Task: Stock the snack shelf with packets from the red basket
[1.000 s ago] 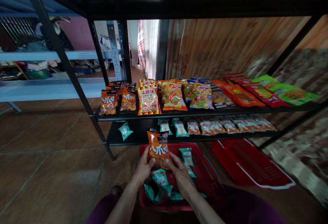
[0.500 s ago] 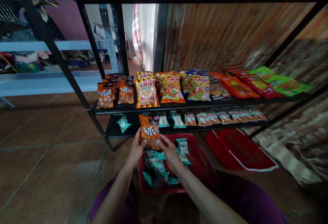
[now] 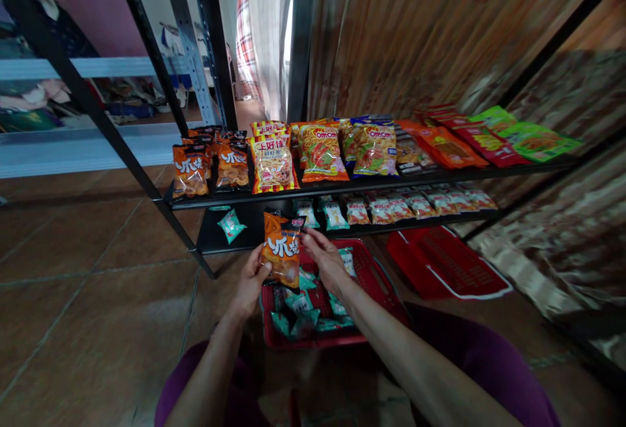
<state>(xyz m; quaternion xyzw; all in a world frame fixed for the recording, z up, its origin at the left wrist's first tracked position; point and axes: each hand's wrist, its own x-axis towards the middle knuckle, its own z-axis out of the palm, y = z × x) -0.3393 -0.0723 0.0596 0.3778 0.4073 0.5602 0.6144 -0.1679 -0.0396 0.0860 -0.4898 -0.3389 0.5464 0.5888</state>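
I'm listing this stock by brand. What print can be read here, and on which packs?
"OH OH": red logo on the two big bags on the upper shelf.
"上好佳": yellow striped bag beside them.
Large white characters on the orange bag held in both hands, and on matching bags: too blurred to read surely.
Small packets on the lower shelf: print too small.

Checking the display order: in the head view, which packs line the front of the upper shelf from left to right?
Orange snack bags → red-and-yellow striped bag → orange-and-green bag → blue-edged bag → flat orange packet → red packet → green packet.
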